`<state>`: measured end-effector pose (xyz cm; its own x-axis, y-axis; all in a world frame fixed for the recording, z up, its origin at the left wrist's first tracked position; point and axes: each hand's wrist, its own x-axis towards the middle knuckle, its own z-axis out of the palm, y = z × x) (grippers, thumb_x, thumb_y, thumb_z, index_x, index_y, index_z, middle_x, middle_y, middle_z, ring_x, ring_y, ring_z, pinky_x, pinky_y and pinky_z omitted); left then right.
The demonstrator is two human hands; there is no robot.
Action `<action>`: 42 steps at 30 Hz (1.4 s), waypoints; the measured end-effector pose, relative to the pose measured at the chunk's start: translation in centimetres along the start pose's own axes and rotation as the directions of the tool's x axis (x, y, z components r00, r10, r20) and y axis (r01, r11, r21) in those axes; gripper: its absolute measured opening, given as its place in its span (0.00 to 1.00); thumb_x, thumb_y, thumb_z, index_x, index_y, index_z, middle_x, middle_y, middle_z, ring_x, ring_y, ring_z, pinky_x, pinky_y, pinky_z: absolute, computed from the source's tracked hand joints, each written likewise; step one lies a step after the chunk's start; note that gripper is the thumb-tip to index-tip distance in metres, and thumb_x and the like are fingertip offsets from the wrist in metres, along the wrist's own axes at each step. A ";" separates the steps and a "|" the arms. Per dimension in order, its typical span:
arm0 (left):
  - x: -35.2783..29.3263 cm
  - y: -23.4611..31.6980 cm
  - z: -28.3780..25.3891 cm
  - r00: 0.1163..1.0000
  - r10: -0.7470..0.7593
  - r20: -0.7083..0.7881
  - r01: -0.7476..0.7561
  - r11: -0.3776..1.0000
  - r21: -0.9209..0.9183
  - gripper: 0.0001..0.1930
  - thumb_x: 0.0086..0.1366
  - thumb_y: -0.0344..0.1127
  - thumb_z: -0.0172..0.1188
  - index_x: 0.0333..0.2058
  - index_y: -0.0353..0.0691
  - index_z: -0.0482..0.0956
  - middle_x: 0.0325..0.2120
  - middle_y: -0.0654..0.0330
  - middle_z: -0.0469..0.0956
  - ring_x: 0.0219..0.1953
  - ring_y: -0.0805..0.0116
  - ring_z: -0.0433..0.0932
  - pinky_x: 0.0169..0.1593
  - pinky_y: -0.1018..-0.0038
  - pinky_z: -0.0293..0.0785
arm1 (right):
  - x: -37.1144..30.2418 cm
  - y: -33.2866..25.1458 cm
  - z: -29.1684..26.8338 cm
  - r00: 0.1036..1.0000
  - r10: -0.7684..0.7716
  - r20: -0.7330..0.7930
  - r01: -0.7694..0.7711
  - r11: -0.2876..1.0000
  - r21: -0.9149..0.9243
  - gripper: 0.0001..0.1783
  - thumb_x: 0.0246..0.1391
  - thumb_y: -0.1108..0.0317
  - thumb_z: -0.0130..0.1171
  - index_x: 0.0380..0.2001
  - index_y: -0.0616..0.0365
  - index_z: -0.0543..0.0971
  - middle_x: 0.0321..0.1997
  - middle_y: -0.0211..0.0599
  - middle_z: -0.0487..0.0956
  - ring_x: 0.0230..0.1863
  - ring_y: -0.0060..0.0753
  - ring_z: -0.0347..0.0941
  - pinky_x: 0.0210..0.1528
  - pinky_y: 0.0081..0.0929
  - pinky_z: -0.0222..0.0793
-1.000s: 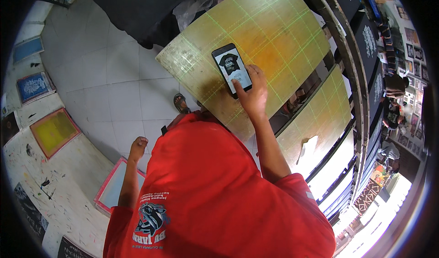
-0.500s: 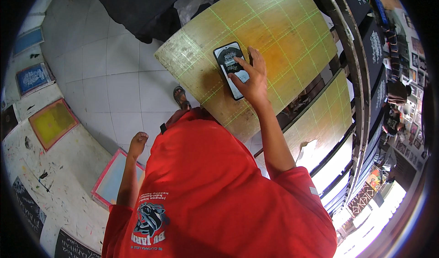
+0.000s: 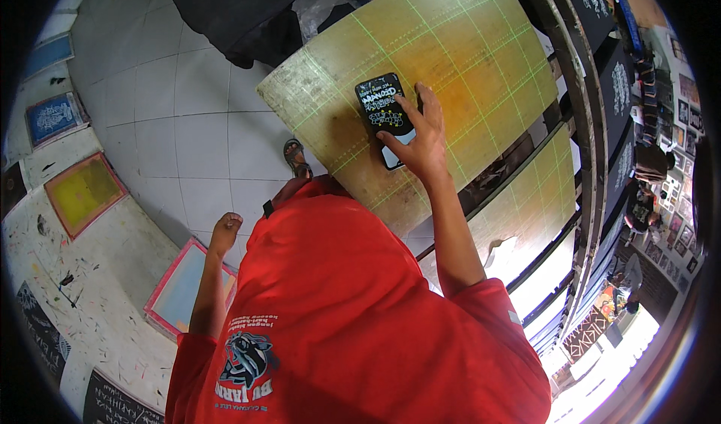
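A smartphone (image 3: 381,116) lies flat, screen up, on a wooden board (image 3: 466,63) marked with green grid lines. Its display is enlarged on white lettering over a dark ground, with a pale strip at the lower end. Above the phone's right side is my right hand (image 3: 426,138), fingers spread, with thumb and index fingertip at the screen; it grips nothing. My left hand (image 3: 226,232) hangs low at my side, away from the board, its fingers curled in and nothing visible in them.
A second grid-marked board (image 3: 526,199) sits beyond a gap on the right, alongside a long dark rail (image 3: 593,146). Black fabric (image 3: 240,18) drapes at the upper left. Framed printing screens (image 3: 86,195) rest on a paint-spotted white surface (image 3: 105,289) at left. People (image 3: 644,202) are far right.
The picture on the phone has been enlarged and now fills most of the display. My right thumb and index finger have spread slightly apart. My left hand stays at my side.
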<state>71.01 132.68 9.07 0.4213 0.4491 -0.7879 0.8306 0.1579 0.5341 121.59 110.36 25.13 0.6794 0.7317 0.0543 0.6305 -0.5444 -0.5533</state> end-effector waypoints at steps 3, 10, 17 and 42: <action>0.2 -0.2 0.0 1.000 0.004 0.008 -0.004 1.000 -0.007 0.09 0.68 0.33 0.56 0.41 0.35 0.78 0.33 0.60 0.81 0.37 0.71 0.78 0.45 0.73 0.74 | 0.0 0.0 -0.1 1.000 -0.003 -0.001 0.003 1.000 -0.003 0.39 0.36 0.56 0.77 0.56 0.48 0.78 0.70 0.56 0.62 0.71 0.62 0.55 0.71 0.52 0.53; 0.9 -0.1 -0.4 0.999 0.031 0.009 -0.031 0.999 -0.017 0.09 0.68 0.34 0.56 0.41 0.35 0.78 0.32 0.61 0.80 0.35 0.71 0.76 0.42 0.74 0.73 | 0.0 -0.1 -0.2 1.000 0.006 -0.002 -0.006 1.000 -0.016 0.39 0.37 0.56 0.77 0.57 0.47 0.77 0.70 0.56 0.62 0.71 0.62 0.56 0.70 0.52 0.54; 0.3 1.0 -0.5 1.000 0.022 0.003 -0.022 1.000 0.003 0.08 0.66 0.33 0.53 0.38 0.36 0.78 0.30 0.63 0.78 0.34 0.72 0.75 0.41 0.74 0.73 | -0.1 0.1 0.0 1.000 0.005 -0.015 -0.005 1.000 0.019 0.38 0.37 0.57 0.77 0.57 0.47 0.78 0.70 0.56 0.62 0.71 0.62 0.56 0.70 0.52 0.54; 10.1 -0.7 -7.5 0.941 0.211 0.263 -0.329 0.743 0.583 0.22 0.63 0.52 0.62 0.39 0.36 0.81 0.37 0.47 0.83 0.42 0.49 0.81 0.47 0.61 0.76 | -34.8 -12.7 0.5 0.722 0.498 -0.480 -0.525 0.846 0.089 0.23 0.47 0.74 0.66 0.50 0.60 0.78 0.66 0.55 0.68 0.67 0.59 0.64 0.67 0.49 0.59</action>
<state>71.94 143.71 3.09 0.6679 0.2252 -0.7094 0.6904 -0.5434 0.4775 89.71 92.00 29.90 0.9849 0.0597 0.1627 0.1433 -0.8087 -0.5706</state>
